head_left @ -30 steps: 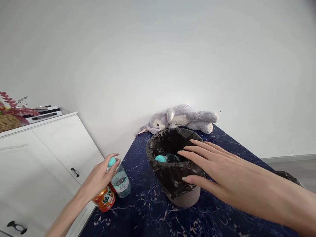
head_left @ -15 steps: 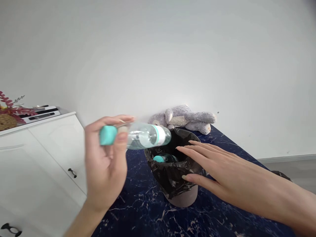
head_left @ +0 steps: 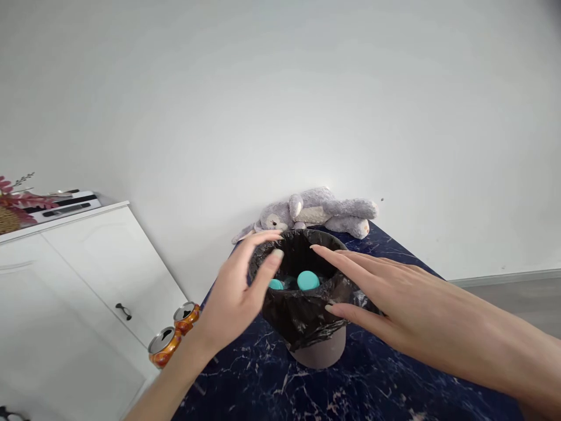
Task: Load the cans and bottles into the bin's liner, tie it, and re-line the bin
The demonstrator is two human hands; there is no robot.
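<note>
Turquoise-capped bottles (head_left: 308, 280), mostly hidden inside the black-lined bin (head_left: 321, 352).

Bottles (head_left: 308, 280) mostly hidden; basket (head_left: 9, 221) cut off.

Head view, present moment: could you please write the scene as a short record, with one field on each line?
Left grip: open, holding nothing, fingertips above the bin's left side
Right grip: open, at the bin's right side; whether it touches is unclear
Bin: upright, lined with a black bag
Inside the bin: two turquoise caps visible
Cans: two, orange, beyond the left forearm
Toy: grey plush rabbit, lying behind the bin
Table: dark blue, marbled
Left side: white cabinet
</note>
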